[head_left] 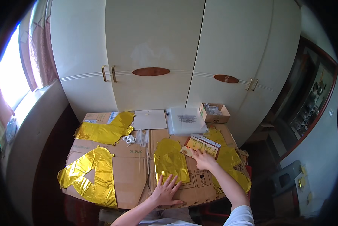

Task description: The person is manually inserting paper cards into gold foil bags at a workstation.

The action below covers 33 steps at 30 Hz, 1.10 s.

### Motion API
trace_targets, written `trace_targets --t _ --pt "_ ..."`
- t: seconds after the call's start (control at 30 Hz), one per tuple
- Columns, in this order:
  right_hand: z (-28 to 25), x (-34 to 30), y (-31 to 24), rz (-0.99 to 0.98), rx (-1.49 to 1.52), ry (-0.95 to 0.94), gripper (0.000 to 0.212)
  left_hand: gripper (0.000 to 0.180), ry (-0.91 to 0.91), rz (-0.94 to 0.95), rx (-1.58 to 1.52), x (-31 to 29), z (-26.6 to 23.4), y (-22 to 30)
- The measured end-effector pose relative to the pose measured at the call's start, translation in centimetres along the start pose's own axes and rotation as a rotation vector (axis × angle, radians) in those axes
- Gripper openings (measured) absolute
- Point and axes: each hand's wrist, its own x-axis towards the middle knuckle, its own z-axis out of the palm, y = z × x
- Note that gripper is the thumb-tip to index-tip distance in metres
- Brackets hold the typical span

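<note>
My left hand point(166, 191) lies with fingers spread on the lower edge of a flat, folded gold foil balloon point(171, 160) in front of me. Just right of that balloon, my right hand point(204, 160) rests its outstretched fingers on a red-and-cream printed card point(201, 146). The card lies tilted, partly over other gold foil. Beneath my right forearm another flat gold foil balloon point(231, 165) spreads to the table's right edge. A gold foil balloon shaped like a letter A point(101, 175) lies at the left.
Behind it is another gold foil balloon point(105, 130), near white ribbon rolls point(129, 139) and clear straws point(142, 138). At the back are a pale card point(150, 119), a stack of clear plastic bags point(186, 121) and a small open box point(216, 116). Cardboard point(129, 165) covers the table.
</note>
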Motion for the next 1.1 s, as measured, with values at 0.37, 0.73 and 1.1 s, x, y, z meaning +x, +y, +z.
trace_targets --t 0.37,0.73,1.1 --pt "-2.6 -3.1 -0.5 -0.019 -0.1 0.932 0.028 0.099 0.044 0.007 -0.034 -0.2 0.1 -0.1" --pt "-5.5 -16.1 -11.2 -0.511 0.174 0.897 0.026 0.084 0.025 0.049 -0.378 0.4 2.0 -0.7" --pt "-3.8 -12.7 -11.2 -0.519 0.242 0.806 0.032 0.076 0.149 0.204 -0.566 0.4 3.7 -0.8"
